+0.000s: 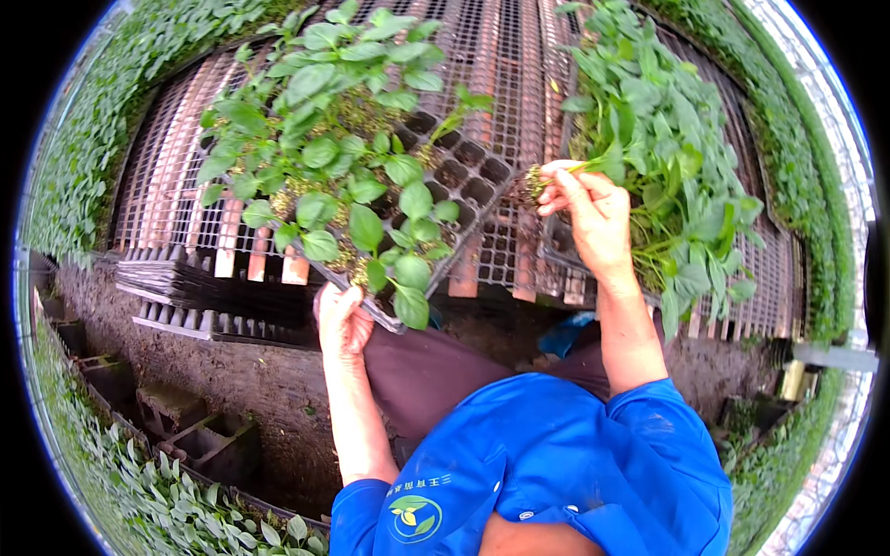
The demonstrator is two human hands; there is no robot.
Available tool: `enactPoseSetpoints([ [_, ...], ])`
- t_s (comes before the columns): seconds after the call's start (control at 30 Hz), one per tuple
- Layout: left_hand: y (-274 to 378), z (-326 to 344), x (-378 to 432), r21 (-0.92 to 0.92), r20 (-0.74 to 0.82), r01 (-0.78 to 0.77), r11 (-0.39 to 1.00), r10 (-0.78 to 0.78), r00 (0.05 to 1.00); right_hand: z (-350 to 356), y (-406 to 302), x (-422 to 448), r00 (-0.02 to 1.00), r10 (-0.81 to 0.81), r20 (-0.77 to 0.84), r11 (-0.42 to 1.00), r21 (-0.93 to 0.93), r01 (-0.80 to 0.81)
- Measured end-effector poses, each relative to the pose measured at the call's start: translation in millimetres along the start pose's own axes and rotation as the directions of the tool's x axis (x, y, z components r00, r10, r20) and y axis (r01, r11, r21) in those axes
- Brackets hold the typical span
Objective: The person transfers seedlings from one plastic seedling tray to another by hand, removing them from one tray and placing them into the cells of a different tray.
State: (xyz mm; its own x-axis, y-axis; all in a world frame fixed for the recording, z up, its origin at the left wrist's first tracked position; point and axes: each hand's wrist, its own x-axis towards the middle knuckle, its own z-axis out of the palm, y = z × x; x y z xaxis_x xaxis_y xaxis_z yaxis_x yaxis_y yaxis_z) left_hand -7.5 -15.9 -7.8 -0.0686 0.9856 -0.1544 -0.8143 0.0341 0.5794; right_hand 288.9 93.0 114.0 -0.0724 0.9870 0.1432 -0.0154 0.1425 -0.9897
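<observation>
My left hand (345, 321) grips the near edge of a black plastic plug tray (455, 244), which lies tilted on the bench. Leafy green seedlings (316, 149) fill much of this tray, while several cells (469, 163) towards its right side hold no plant. Between the thumb and fingers of my right hand (587, 212) is a single seedling (573, 167), its root plug (534, 184) pointing left. That hand is above the left edge of a second seedling tray (560, 240), densely covered with taller plants (657, 139).
Both trays rest on a slatted bench topped with black plastic mesh (511, 254). Stacked plug trays (167, 278) sit under its left front edge. Hollow concrete blocks (208, 438) stand on the soil floor (292, 389) at lower left. More seedlings (76, 139) grow along both sides.
</observation>
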Motion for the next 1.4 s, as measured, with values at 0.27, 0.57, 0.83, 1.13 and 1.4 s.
enactPoseSetpoints([
  [0.27, -1, 10, -6, 0.027, -0.022, 0.002, 1.000, -0.001, 1.000, -43, 0, -42, 0.986, 0.148, -0.070, 0.813, -0.559, -0.162],
  [0.57, -5, 18, -32, 0.072, -0.190, 0.090, 0.993, -0.075, 0.979, -49, -1, -83, 0.996, -0.072, 0.058, 0.698, -0.710, 0.092],
  [0.83, -54, 81, -113, 0.338, -0.322, 0.444, 0.830, -0.342, 0.883, -177, 26, -199, 0.928, 0.116, -0.353, 0.851, -0.446, -0.276],
  [1.13, -117, 163, -14, 0.851, 0.118, -0.089, 0.518, -0.023, 0.993, -280, 99, -164, 0.794, 0.061, -0.604, 0.917, -0.280, -0.284],
  [1.4, -158, 190, 58, 0.615, -0.042, 0.325, 0.718, -0.381, 0.924, -288, 167, -143, 0.796, 0.058, -0.602, 0.992, -0.057, -0.115],
])
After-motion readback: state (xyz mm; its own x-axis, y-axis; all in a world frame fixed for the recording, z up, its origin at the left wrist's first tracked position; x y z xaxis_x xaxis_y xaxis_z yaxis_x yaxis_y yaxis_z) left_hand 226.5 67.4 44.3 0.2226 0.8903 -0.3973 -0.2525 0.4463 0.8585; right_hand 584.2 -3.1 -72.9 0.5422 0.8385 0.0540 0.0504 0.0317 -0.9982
